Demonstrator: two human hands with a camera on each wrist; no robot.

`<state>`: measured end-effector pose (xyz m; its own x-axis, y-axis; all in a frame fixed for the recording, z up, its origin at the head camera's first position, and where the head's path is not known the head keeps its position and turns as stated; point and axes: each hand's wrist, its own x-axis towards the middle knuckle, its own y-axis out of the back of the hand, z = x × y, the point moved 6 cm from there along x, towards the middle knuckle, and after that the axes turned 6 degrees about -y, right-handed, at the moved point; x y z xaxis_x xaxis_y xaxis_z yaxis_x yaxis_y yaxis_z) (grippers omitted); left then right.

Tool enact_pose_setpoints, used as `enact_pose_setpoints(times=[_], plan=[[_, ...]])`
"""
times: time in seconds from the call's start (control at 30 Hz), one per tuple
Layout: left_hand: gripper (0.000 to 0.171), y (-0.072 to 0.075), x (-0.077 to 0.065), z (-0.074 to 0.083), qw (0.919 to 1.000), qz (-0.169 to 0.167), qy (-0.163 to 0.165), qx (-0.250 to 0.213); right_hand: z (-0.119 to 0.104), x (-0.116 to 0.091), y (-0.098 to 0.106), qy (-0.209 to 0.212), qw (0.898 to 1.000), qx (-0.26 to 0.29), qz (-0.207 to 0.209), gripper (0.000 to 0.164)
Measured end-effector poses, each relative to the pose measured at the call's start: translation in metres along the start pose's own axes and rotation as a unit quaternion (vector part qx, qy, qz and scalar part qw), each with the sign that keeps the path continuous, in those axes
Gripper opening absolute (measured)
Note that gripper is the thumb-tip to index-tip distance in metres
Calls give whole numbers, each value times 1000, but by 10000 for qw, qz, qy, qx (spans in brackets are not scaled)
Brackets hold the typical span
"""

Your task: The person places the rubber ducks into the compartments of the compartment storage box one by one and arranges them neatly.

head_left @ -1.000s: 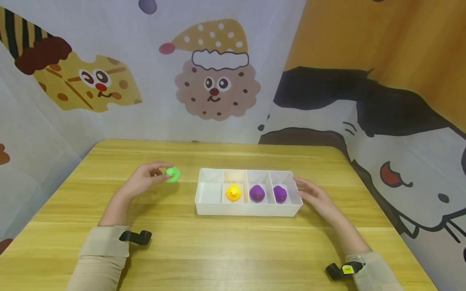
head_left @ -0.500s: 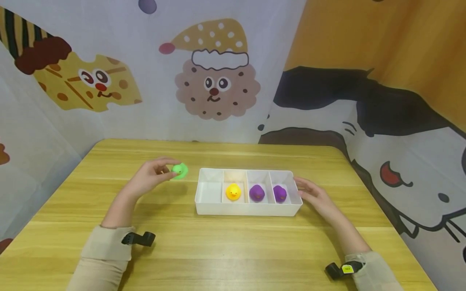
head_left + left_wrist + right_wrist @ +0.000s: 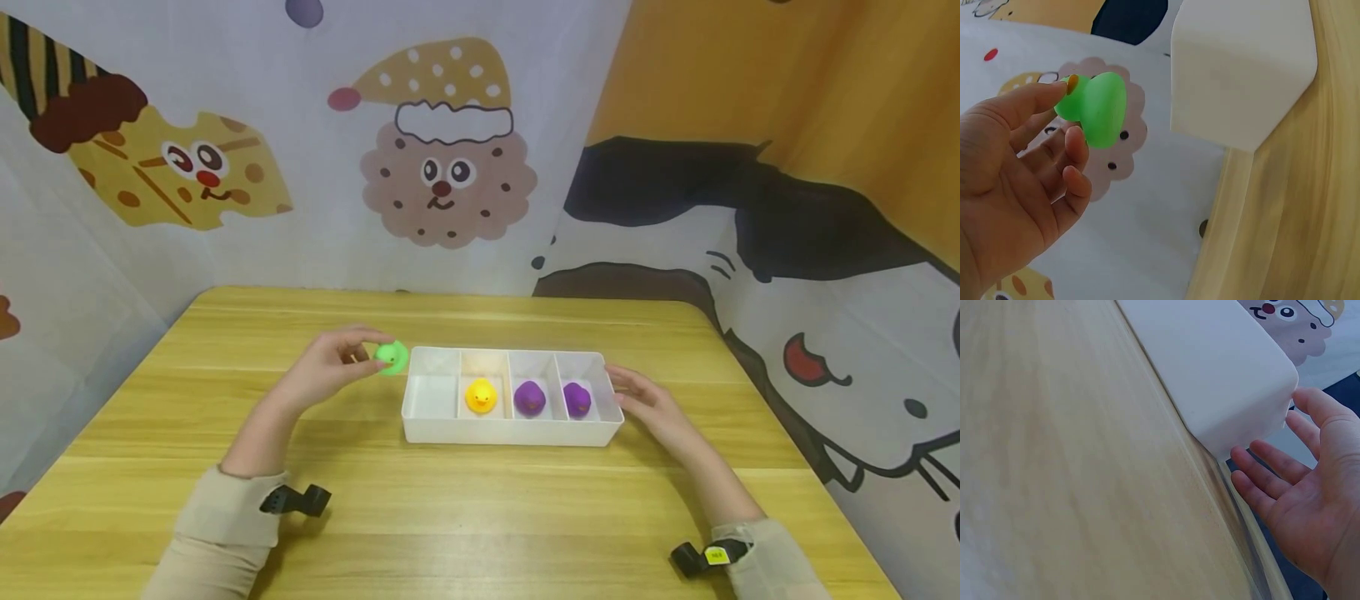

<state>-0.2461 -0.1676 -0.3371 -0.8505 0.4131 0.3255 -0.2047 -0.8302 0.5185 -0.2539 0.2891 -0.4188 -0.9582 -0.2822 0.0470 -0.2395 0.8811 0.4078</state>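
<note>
Between thumb and fingertips my left hand (image 3: 328,364) pinches a green rubber duck (image 3: 392,357), held above the table just left of a white divided box (image 3: 506,432). The left wrist view shows the duck (image 3: 1102,109) in the air, apart from the box's end wall (image 3: 1241,69). Inside the box, the leftmost compartment (image 3: 435,398) is bare. A yellow duck (image 3: 481,396) sits in the one beside it, and a purple duck (image 3: 529,399) and another purple duck (image 3: 577,401) occupy the other two. My right hand (image 3: 654,410) rests its relaxed fingers against the box's right end.
The box stands on a wood-grain table (image 3: 465,517). Behind the table hangs a curtain (image 3: 300,267) printed with cartoon figures. Each sleeve carries a small black wrist camera, one on the left (image 3: 296,501) and one on the right (image 3: 708,558).
My left hand has carried the green duck rightward, rising slightly and then dipping, up to near the box's left end. The right hand, the box and the ducks inside have stayed put.
</note>
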Motion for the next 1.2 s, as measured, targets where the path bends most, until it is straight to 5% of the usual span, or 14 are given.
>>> enact_pose_setpoints(times=[0.47,1.2], plan=[[30,-26,7,3,9994,-208,-174,-207,-2,0,0,-31,10000,-9,1,50],[30,-55,24,-6,9923,-1223,-118,132,0,0,0,22,9999,138,-27,50]])
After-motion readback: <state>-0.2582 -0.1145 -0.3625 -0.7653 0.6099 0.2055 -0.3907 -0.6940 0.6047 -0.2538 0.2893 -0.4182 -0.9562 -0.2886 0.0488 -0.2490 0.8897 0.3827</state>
